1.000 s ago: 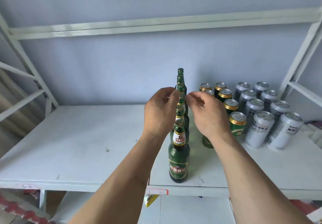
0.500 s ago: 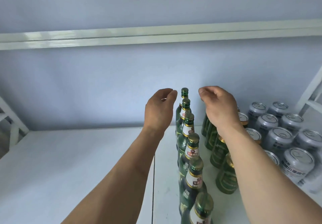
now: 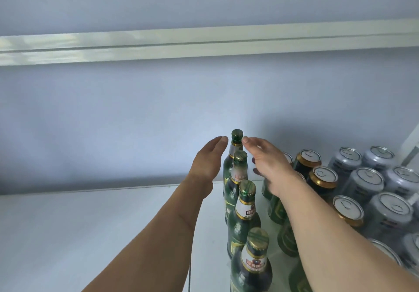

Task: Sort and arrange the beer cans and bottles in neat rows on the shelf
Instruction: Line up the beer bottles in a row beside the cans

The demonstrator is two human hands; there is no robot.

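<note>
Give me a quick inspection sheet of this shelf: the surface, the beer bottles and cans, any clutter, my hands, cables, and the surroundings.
Surface: white shelf board, bare on the left side.
Job's things: green beer bottles upright in a single file running front to back; gold-topped green cans in a row to their right; silver cans in rows further right.
Clutter: nothing seen.
Grippers: left hand and right hand both open, flanking the neck of the rearmost bottle, holding nothing; whether the fingertips touch it cannot be told.
Cables: nothing seen.
Surroundings: pale blue wall behind, white upper shelf rail overhead, white frame upright at far right.
</note>
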